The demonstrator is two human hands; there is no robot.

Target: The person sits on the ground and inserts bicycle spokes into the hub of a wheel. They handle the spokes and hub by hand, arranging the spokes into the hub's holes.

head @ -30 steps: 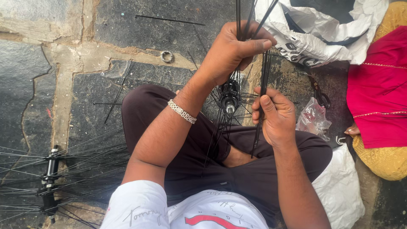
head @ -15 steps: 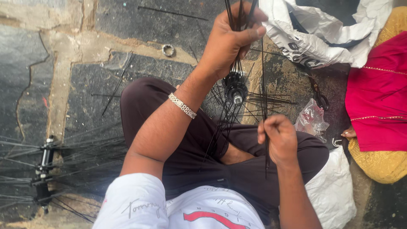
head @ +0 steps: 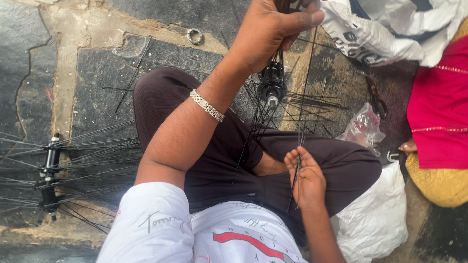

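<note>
Now right hand (head: 304, 178) lower, grip pinching spokes (head: 298, 146); left hand (head: 273, 24) clasping spoke tops.

hub (head: 271, 86) above lap, 2nd hub w/ spokes (head: 48, 168) left, bags (head: 385, 221) right

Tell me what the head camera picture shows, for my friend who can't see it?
A person sitting cross-legged on a stone floor grips a bundle of thin black spokes with the left hand above a black wheel hub. The right hand pinches one spoke. Another spoked hub lies nearby.
</note>
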